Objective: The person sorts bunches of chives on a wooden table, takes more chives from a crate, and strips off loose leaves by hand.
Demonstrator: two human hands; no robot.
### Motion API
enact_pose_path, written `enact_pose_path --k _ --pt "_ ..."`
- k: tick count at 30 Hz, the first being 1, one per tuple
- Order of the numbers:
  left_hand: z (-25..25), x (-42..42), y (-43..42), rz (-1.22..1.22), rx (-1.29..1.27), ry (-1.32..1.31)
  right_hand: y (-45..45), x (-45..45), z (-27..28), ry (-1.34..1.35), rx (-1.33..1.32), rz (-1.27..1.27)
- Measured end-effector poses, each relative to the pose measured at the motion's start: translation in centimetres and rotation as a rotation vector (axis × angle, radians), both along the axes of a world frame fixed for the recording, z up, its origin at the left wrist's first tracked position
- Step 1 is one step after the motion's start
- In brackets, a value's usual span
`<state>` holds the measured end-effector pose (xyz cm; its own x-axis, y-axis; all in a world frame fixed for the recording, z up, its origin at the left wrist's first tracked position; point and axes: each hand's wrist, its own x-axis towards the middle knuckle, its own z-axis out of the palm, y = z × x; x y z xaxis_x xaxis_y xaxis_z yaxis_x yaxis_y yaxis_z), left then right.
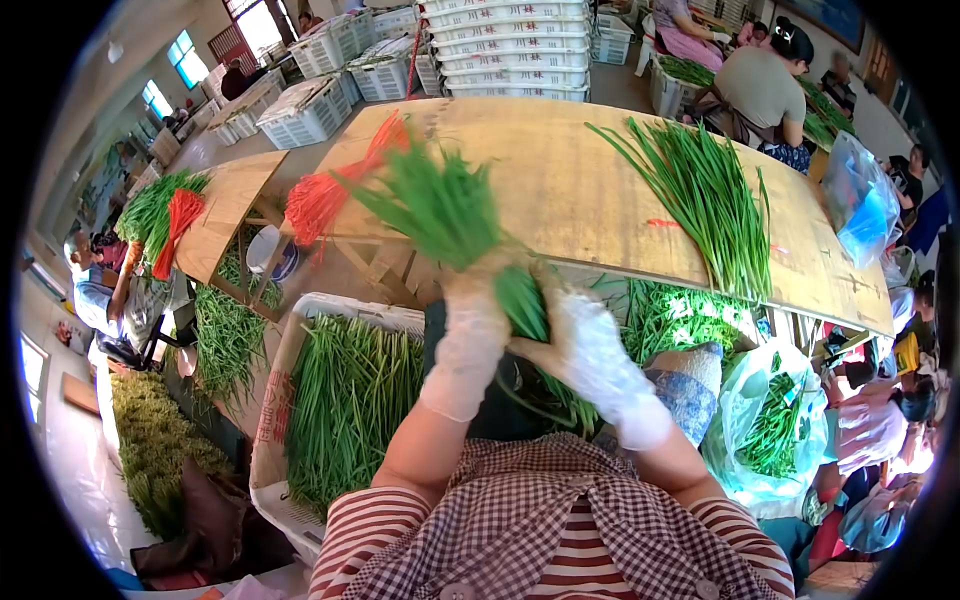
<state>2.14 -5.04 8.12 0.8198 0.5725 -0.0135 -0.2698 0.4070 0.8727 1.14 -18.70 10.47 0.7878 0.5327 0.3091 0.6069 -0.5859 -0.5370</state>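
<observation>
A bunch of long green garlic chives [435, 205] is held in front of me, its upper end blurred by motion. My left hand [472, 325], in a white glove, is closed around the bunch. My right hand [592, 355], also gloved in white, grips it lower down, the stalks passing between thumb and fingers. Another pile of garlic chives [705, 205] lies on the right of the wooden table [560, 160]. Red ties [335, 190] are heaped at the table's left, behind the held bunch.
A white crate [270, 465] full of chives stands at my left. To the right are a plastic bag [725, 420] with greens and a blue-and-white cloth [690, 385]. Stacked white crates [508, 50] rise beyond the table. Several people work nearby, one seated at far right [755, 90].
</observation>
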Motion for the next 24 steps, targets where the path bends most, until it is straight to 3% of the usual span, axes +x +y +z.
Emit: enact_pose_path --k 1,2,4,5,7,8,9,10,11,12,13,15,16,17,19,21,24 --pt "-0.6 -0.6 1.9 0.032 0.042 -0.068 -2.1 -0.7 0.8 -0.145 -0.001 0.068" --pt "1.6 -2.2 3.2 -0.001 -0.034 -0.214 -4.7 -0.9 -0.6 -0.301 0.278 0.131" --pt "5.2 -6.0 5.4 -0.008 -0.054 -0.37 -9.0 -1.4 -2.7 -0.085 0.632 0.017" --pt "5.9 -6.9 6.2 -0.438 -0.303 -0.731 -10.3 -1.7 -3.5 0.067 0.802 -0.078" --pt "3.1 -6.3 6.7 0.185 -0.078 -0.418 -11.3 -0.2 -8.9 0.62 0.912 -0.081" --pt "1.4 -6.5 6.5 0.15 -0.095 -0.321 -11.9 -0.1 -11.3 1.074 0.98 0.021" --pt "0.1 -6.5 6.4 0.112 -0.107 -0.229 -10.8 -0.9 -13.5 1.05 1.233 0.113" --pt "-0.2 -5.4 6.2 0.074 -0.119 -0.173 -10.1 -2.0 -11.4 0.975 1.314 0.123" --pt "0.7 -7.0 4.9 -0.185 -0.066 -0.487 -9.9 -3.3 -8.7 0.902 1.391 0.131" --pt "0.6 -7.0 4.7 -0.163 -0.096 -0.316 -9.9 -3.9 -7.6 0.649 1.166 0.102" --pt "0.6 -6.7 5.1 -0.137 -0.123 -0.15 -11.2 -3.7 -6.3 0.604 0.773 0.034" --pt "0.8 -6.3 5.6 -0.067 -0.168 0.151 -9.2 -2.2 -9.3 1.041 1.005 0.036" --pt "1.4 -6.7 3.0 0.174 0.022 0.14 -9.6 -2.2 -9.8 0.897 0.773 -0.035" --pt "1.4 -6.0 3.5 0.105 -0.046 -0.026 -9.5 -3.0 -10.1 0.934 0.933 -0.024" --pt "0.2 -6.6 4.8 -0.024 -0.197 -0.283 -10.1 -3.5 -10.5 0.85 0.907 -0.009" --pt "0.1 -7.2 5.2 -0.067 -0.333 -0.278 -10.1 -3.6 -11.2 0.838 1.09 0.054" --pt "0.3 -6.4 5.9 -0.171 -0.611 -0.525 -11.6 -2.5 -10.3 0.705 1.134 -0.171"
